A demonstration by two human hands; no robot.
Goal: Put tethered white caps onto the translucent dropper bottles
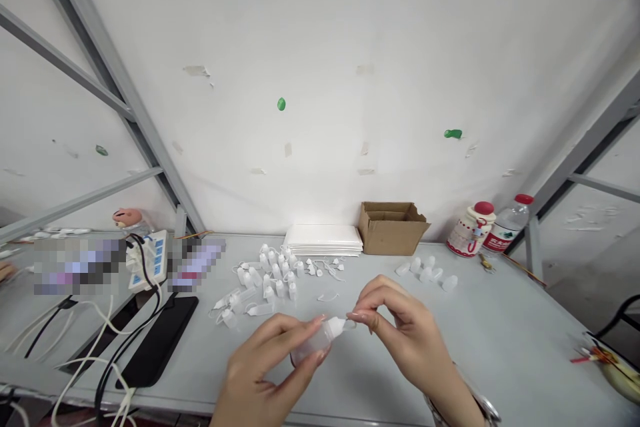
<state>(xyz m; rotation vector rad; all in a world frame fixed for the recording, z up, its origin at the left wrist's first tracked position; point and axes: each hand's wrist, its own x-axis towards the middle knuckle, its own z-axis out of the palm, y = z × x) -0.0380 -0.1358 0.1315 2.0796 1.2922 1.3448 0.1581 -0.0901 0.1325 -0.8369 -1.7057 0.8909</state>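
Observation:
My left hand (273, 360) is closed around a small translucent dropper bottle (311, 345), which lies tilted with its white nozzle cap (336, 327) pointing right. My right hand (403, 327) pinches a thin strap (350, 325) beside the nozzle tip; the strap's end is hidden by the fingers. Beyond the hands, a loose white strap piece (328, 296) lies on the table. Several capped dropper bottles (273, 270) are clustered behind my left hand. Several bottles without nozzles (426, 273) lie behind my right hand, and small white caps with straps (317, 268) lie between the two groups.
A stack of white sheets or envelopes (323, 240) and an open cardboard box (393, 230) stand against the wall. At right are a red-lidded flask (470, 230) and water bottle (507, 223). At left lie a power strip (157, 257), cables and a black phone-like slab (163, 340).

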